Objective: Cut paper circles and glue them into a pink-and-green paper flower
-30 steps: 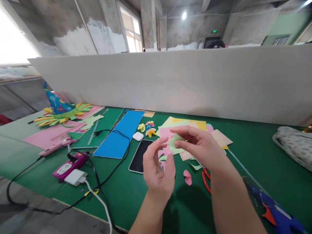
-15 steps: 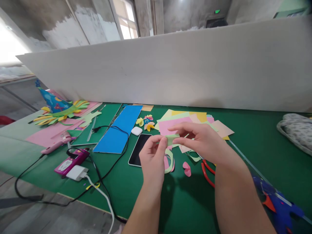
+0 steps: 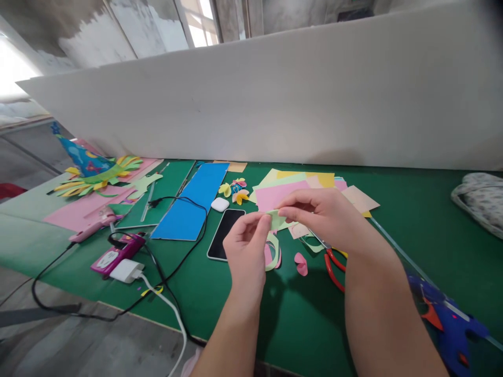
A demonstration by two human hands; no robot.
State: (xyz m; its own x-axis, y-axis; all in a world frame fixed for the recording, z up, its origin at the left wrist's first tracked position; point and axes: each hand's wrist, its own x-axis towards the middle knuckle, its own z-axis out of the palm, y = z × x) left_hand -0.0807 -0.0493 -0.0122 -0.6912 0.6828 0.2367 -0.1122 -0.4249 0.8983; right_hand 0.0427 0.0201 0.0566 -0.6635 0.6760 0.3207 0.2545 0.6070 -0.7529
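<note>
Now both hands are on it! The left hand [image 3: 247,246], spread wide and clear of the paper 1 second ago, has thumb and forefinger pinched on the small pale green paper [image 3: 276,222], while the right hand [image 3: 328,214] nips its upper right side between narrow fingertips. Since 0.5 seconds back those 2 pinches have drawn closer, almost meeting along the top edge. For the work in hand, that reads as 1-handed carrying giving way to finer 2-handed control; whether a crease is forming, I can't tell.

And where is it? Up above the table [image 3: 301,330], in front of the stacked coloured sheets [image 3: 281,195], with a pale green ring-shaped cut-out [image 3: 274,255] lying below. Out to the right of that, a pink petal piece [image 3: 301,264]. The red-handled scissors [image 3: 329,269] lie near the right forearm, so that side looks tightest, and the blue glue gun [image 3: 451,319] sits beyond it. On the left, the phone [image 3: 221,238] is close by the left hand. Best room is toward the person: bare green surface down to the near edge. The white panel [image 3: 251,104] closes off the back, well apart from the fingers.
</note>
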